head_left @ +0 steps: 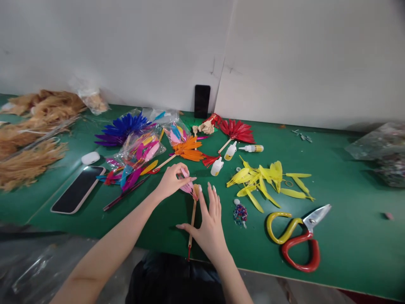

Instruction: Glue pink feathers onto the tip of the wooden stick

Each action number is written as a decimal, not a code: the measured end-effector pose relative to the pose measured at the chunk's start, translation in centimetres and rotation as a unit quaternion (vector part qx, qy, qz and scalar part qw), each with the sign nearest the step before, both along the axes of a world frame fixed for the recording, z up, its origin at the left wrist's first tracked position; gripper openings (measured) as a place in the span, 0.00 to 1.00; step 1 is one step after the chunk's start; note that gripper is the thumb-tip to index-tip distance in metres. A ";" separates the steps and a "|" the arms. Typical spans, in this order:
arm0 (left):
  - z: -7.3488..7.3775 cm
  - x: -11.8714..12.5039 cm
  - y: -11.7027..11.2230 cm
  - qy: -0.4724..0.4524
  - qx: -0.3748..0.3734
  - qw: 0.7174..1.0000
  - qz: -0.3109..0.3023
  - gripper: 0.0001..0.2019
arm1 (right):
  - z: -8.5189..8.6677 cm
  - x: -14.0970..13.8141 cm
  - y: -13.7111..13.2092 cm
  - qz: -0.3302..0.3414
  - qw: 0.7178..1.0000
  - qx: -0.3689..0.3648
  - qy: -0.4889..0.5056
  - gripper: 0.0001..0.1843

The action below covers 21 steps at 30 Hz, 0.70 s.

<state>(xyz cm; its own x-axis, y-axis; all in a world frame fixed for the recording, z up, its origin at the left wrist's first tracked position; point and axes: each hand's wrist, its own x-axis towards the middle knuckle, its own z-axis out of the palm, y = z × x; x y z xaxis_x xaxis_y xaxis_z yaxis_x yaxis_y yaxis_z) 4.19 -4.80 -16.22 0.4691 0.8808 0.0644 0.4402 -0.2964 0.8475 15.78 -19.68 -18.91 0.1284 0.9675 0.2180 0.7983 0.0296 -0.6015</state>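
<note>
While the left hand (pixel 172 181) pinches pink feathers (pixel 187 188) at the head of a wooden stick (pixel 193 216), the right hand (pixel 209 223) is spread wide, fingertips close by that head; whether they touch it, I can't tell. The stick lies on the green counter (pixel 354 245) between the two hands. Just right of the right hand sits a clump of red and blue bits (pixel 240 214), with scissors (pixel 305 232) farther right and yellow feathers (pixel 261 181) beyond. Left of the left hand lie a phone (pixel 78 190) and a closed white case (pixel 90 158). Ahead of the right hand are three small bottles (pixel 217 166), two upright, one on its side; I can't make out what's inside. Past the left hand, an orange feather fan (pixel 189 149) lies near a clear bag (pixel 146 148) full of pink, blue and yellow feathers. Farther off, a red fan (pixel 237 131) is ahead of the right hand. Well away rightward, a plastic bag (pixel 392 169) holds a mixed heap, too blurred to name; far beyond the left hand, another bag (pixel 96 102) holds something beige.
</note>
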 end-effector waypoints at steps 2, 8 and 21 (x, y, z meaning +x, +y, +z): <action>0.0 0.1 0.0 0.002 -0.003 1.000 0.002 0.15 | -0.1 0.0 0.0 0.007 1.000 -0.001 -0.014 0.56; -0.3 0.1 0.0 0.027 0.002 1.000 -0.008 0.15 | -0.3 0.2 0.0 0.021 1.000 -0.005 -0.022 0.53; -0.5 -0.4 0.1 0.139 0.116 0.983 -0.014 0.13 | -0.2 0.3 -0.1 0.038 0.998 -0.018 -0.054 0.46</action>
<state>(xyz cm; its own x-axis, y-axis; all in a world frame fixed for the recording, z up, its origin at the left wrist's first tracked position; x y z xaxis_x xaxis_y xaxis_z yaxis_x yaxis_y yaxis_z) 3.78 -4.73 -16.73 0.5206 0.8443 0.1270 0.6347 -0.4821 0.6039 16.09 -19.74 -19.13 0.0309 0.9809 0.1921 0.8552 0.0736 -0.5130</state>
